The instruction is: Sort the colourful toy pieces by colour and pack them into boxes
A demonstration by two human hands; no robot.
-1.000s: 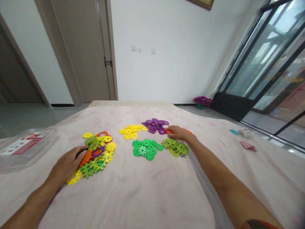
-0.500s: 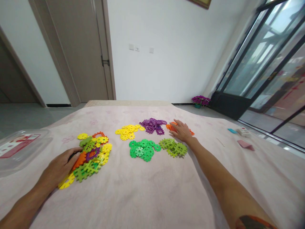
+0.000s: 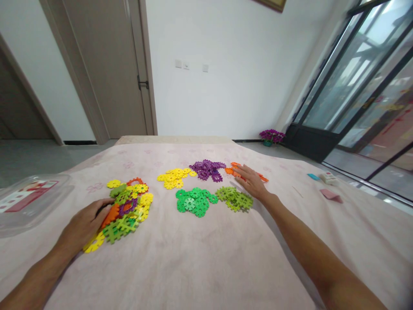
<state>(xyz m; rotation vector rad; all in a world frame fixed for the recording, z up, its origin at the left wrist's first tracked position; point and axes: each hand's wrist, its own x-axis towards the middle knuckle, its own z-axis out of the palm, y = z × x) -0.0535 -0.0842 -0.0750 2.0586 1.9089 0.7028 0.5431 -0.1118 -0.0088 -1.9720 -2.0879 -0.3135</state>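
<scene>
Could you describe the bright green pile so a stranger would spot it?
On the pink cloth, look right of the mixed heap. The bright green pile lies just left of the olive pile. Its rounded shapes and one paler mint disc set it apart from its neighbours.

Bare forearms [image 3: 306,243], slender bare fingers [image 3: 244,173]

Tall grey-brown door [image 3: 103,64] with dark metal handle [image 3: 143,82], left of white wall [image 3: 226,99]. Gold-edged picture frame [image 3: 274,5], cut off at top. Purple-flowered plant [image 3: 272,135] in green pot [image 3: 267,143] near black-framed glass door [image 3: 358,82]. Folded pink piece [image 3: 331,195] near small white box [image 3: 328,178].
</scene>
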